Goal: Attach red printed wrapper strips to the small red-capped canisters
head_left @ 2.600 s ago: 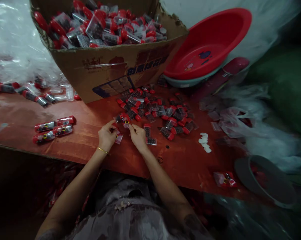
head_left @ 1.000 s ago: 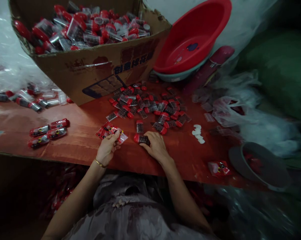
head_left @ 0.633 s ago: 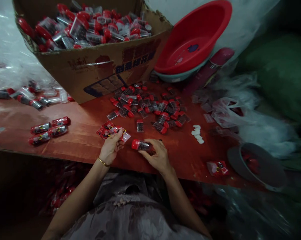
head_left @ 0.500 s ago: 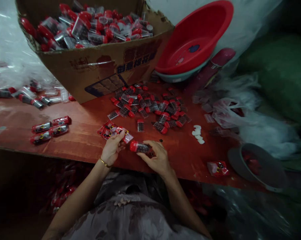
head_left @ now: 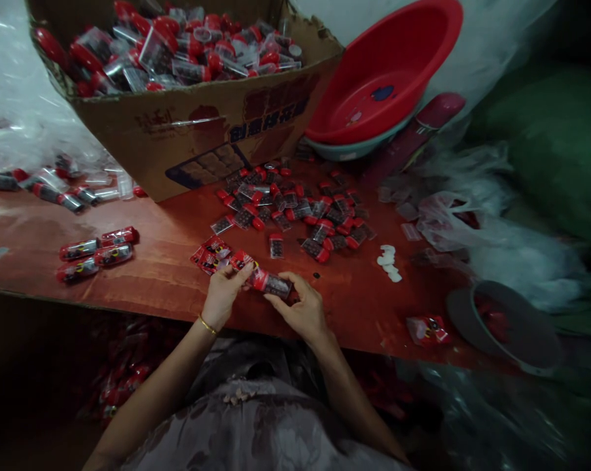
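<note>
Pinched in my left hand (head_left: 220, 296) is a red printed plastic sleeve (head_left: 240, 261). My right hand (head_left: 304, 310) grips a small clear bottle (head_left: 277, 286) with a red cap and dark contents, tilted on its side. Its capped end meets the sleeve's right end; how far it goes in, I cannot tell. Just beyond my left hand lie more flat red sleeves (head_left: 209, 254) on the table. A single red-capped bottle (head_left: 276, 246) lies past my hands, in front of a loose pile of similar bottles (head_left: 319, 212).
A cardboard box (head_left: 197, 131) full of red-capped bottles stands at the back left. Several wrapped bottles (head_left: 99, 252) lie at left. At right are a red basin (head_left: 374, 78), white pieces (head_left: 388, 263), a sleeve packet (head_left: 427, 330), a grey bowl (head_left: 516, 333) and plastic bags (head_left: 452, 222).
The bottle and the sleeve have come together, the cap now at the sleeve's end. My right hand has shifted slightly left. The sleeve in my left hand has separated from those on the table.
</note>
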Tool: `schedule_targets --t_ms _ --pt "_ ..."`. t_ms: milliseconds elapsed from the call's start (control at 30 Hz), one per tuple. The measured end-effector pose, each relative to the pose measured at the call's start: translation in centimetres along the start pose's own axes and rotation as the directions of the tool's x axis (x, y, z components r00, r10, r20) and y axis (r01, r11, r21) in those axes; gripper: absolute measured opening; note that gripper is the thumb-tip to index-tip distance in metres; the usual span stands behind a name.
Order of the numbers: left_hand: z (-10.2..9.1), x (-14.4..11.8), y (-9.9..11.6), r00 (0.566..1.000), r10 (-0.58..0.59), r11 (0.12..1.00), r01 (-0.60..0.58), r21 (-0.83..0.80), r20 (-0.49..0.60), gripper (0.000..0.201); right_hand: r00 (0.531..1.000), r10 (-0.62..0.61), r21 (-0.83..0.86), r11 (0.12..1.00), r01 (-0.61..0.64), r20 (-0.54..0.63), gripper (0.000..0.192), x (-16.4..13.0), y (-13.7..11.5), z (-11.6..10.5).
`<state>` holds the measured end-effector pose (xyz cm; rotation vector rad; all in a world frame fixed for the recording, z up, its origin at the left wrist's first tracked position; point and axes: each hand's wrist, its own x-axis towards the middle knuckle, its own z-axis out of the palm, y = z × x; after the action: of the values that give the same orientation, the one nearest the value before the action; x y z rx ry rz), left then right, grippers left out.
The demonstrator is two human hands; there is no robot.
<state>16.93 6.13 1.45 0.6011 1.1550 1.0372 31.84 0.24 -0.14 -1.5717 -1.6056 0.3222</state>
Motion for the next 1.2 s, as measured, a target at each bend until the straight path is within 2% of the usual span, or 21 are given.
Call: schedule_targets --t_ms 133,300,400,500,633,700,800,900,967,1033,1200 --pt "0.3 -0.2 -0.7 0.999 0.044 0.999 -0.043 -0.031 0.032 0.034 1.000 -0.004 0.007 1.000 0.004 -0.022 0.029 0.0 -0.5 0.7" --pt "0.9 -0.6 -1.7 0.989 0.086 0.993 -0.076 -0.093 0.117 0.032 0.994 -0.031 -0.136 0.991 0.017 -0.101 0.023 -0.1 -1.1 1.9" --pt "1.1 -0.6 -1.9 0.990 0.057 0.985 -0.034 -0.169 0.132 0.033 0.994 -0.097 -0.181 0.980 0.086 -0.055 0.022 -0.1 -1.6 2.3" --pt "1.1 -0.4 -1.8 0.991 0.055 0.979 -0.031 -0.204 0.118 0.032 0.995 -0.094 -0.122 0.988 0.090 -0.025 0.026 0.0 -2.0 2.6" --pt "1.2 -0.2 -1.1 0.988 0.046 0.980 -0.017 -0.198 0.147 0.031 0.997 0.003 0.038 0.999 0.000 -0.073 0.029 0.1 -2.4 2.8" --pt "1.3 -0.2 -0.6 0.985 0.026 0.980 0.008 -0.199 0.171 0.030 0.997 0.063 0.150 0.987 -0.057 -0.039 0.031 0.0 -2.4 2.7" --pt "1.2 -0.3 0.0 0.975 0.022 0.979 0.024 -0.201 0.221 0.028 0.973 0.197 0.375 0.898 -0.228 0.118 0.027 -0.3 -2.4 2.5" --pt "1.0 -0.6 -0.2 0.946 0.037 0.984 0.021 -0.175 0.323 0.031 0.918 0.324 0.569 0.721 -0.395 0.228 0.022 -0.6 -2.4 2.6" --pt "0.9 -0.8 -0.4 0.928 0.047 0.989 0.008 -0.145 0.370 0.032 0.898 0.357 0.658 0.615 -0.434 0.258 0.022 -0.7 -2.4 2.8" --pt "0.8 -0.9 -0.5 0.923 0.055 0.992 -0.005 -0.130 0.382 0.032 0.897 0.364 0.694 0.578 -0.429 0.251 0.022 -0.5 -2.4 2.9" --pt "1.0 -0.7 -0.6 0.945 0.051 0.978 0.019 -0.209 0.323 0.033 0.927 0.353 0.543 0.757 -0.363 0.128 0.025 0.0 -2.6 2.5"
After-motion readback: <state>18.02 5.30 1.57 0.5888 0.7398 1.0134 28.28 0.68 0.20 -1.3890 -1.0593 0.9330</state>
